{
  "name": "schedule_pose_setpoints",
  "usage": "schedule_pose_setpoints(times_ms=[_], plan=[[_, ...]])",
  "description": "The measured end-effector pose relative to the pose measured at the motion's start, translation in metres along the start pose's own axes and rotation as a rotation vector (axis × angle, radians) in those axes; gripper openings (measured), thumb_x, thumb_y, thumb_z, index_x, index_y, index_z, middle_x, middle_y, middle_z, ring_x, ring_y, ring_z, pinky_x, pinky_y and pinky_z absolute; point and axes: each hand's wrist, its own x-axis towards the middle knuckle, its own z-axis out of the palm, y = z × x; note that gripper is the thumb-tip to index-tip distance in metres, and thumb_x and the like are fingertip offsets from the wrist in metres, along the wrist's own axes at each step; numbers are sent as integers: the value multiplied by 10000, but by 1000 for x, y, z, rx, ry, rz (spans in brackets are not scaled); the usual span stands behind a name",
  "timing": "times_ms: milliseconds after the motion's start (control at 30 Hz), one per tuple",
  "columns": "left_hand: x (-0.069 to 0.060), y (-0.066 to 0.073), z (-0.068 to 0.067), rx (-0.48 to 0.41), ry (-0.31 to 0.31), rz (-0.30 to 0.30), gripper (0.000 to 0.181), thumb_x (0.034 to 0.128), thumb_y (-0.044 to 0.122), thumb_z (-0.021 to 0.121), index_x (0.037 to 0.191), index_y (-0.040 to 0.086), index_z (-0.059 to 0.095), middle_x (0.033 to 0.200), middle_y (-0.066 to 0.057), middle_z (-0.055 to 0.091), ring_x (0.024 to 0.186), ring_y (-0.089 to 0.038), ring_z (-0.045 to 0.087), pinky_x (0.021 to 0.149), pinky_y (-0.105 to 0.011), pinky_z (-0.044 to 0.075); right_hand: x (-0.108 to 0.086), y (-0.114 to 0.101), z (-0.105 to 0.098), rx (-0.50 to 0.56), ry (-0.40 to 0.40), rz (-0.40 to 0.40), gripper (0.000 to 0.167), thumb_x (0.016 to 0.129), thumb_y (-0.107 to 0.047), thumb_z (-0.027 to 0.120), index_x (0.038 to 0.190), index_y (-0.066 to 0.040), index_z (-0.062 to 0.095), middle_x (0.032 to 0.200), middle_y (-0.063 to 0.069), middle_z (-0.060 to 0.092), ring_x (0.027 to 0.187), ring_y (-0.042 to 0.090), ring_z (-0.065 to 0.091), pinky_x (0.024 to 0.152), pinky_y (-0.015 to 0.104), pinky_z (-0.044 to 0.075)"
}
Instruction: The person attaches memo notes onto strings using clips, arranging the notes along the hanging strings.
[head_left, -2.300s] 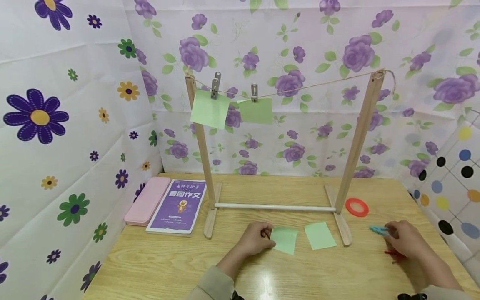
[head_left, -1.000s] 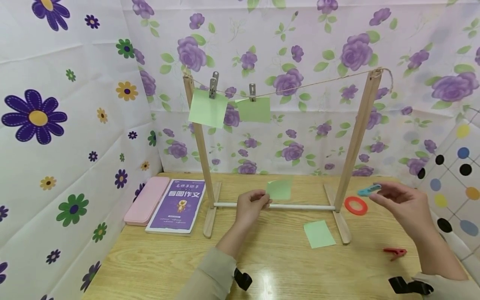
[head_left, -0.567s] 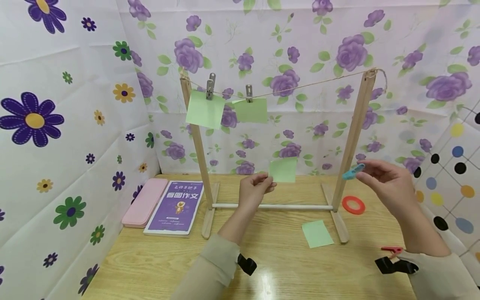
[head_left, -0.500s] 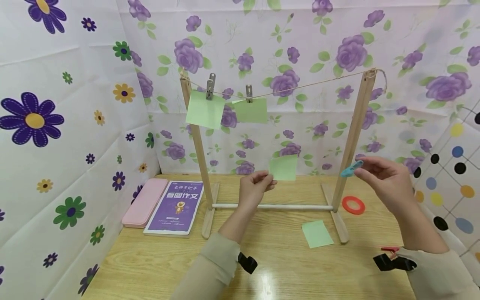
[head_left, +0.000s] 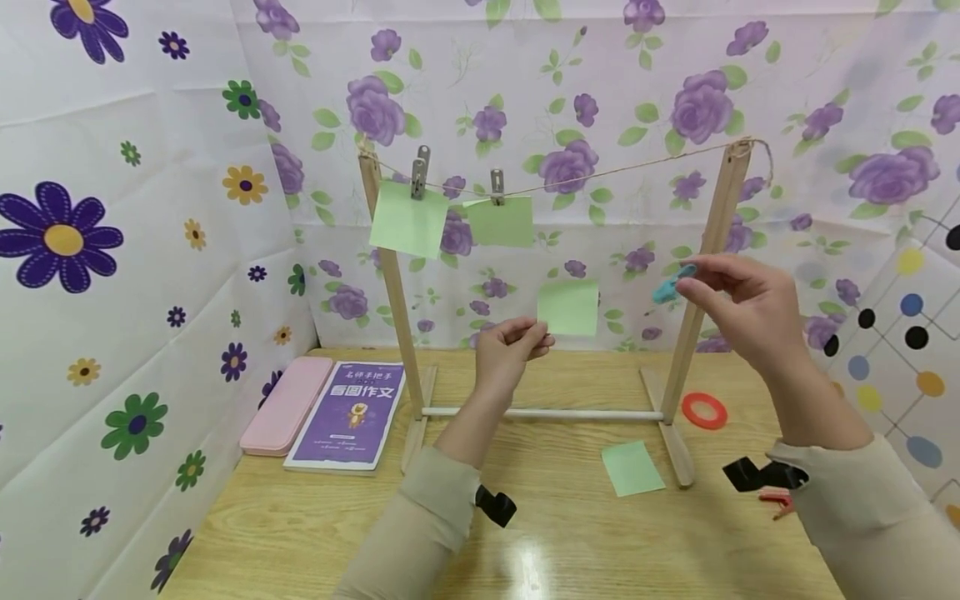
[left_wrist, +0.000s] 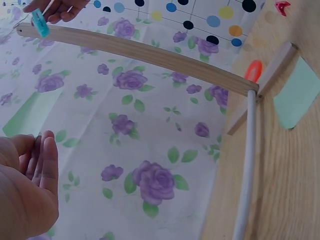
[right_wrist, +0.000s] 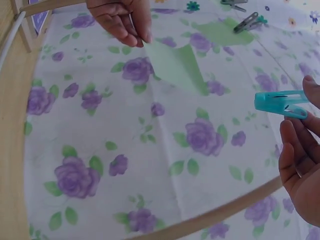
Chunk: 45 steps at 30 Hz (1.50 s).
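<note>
Purple-rose cloth (head_left: pixel 637 218) backs the table (head_left: pixel 592 550). The left hand (head_left: pixel 507 354) pinches a green note (head_left: pixel 568 305) by its lower left corner; at that hand's three o'clock, the right hand (head_left: pixel 753 307) pinches a turquoise clip (head_left: pixel 669 288). Clipped notes (head_left: pixel 408 221) hang at eleven and twelve; a loose note (head_left: pixel 633 469) lies at four.

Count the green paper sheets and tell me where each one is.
4: a first sheet and a second sheet hang on the wooden rack, a third sheet is in the left hand, and a fourth sheet lies on the table. Any stuck behind these would be hidden.
</note>
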Motion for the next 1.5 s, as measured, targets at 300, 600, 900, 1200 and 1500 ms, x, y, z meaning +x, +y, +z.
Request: schedule_pose_setpoints(times_ms=[300,600,900,1200,1500], plan=[[2,17,9,-101,45,45,169,888,103,798,988,-16,730,896,-163,740,758,-189,751,758,-314,635,49,-26,18,-50,19,-165,121,868,81,752,982,123,746,913,-135,729,711,64,566,593,156,425],[-3,34,23,-148,27,103,139,907,74,771,997,-26,734,895,-159,733,764,-184,749,765,-311,633,91,-50,34,-56,86,-262,53,846,94,767,891,122,760,867,-155,737,695,51,574,646,175,430],[-6,48,34,-174,23,178,164,910,101,759,1002,-34,748,924,-199,739,744,-167,744,730,-305,637,119,-68,41,-151,94,-374,63,830,57,800,830,109,764,841,-213,698,678,-7,571,656,152,457],[-5,61,39,-194,34,204,137,924,69,749,995,-47,730,909,-221,719,742,-164,736,740,-301,636,140,-77,43,-263,40,-398,79,889,-28,779,881,49,790,855,-210,696,686,-57,554,669,127,465],[3,66,42,-229,74,210,128,923,66,751,977,-46,722,833,-130,723,723,-162,735,724,-296,638,152,-79,53,-350,-16,-342,137,933,-130,754,922,-5,810,853,-62,755,732,-77,549,694,135,448]])
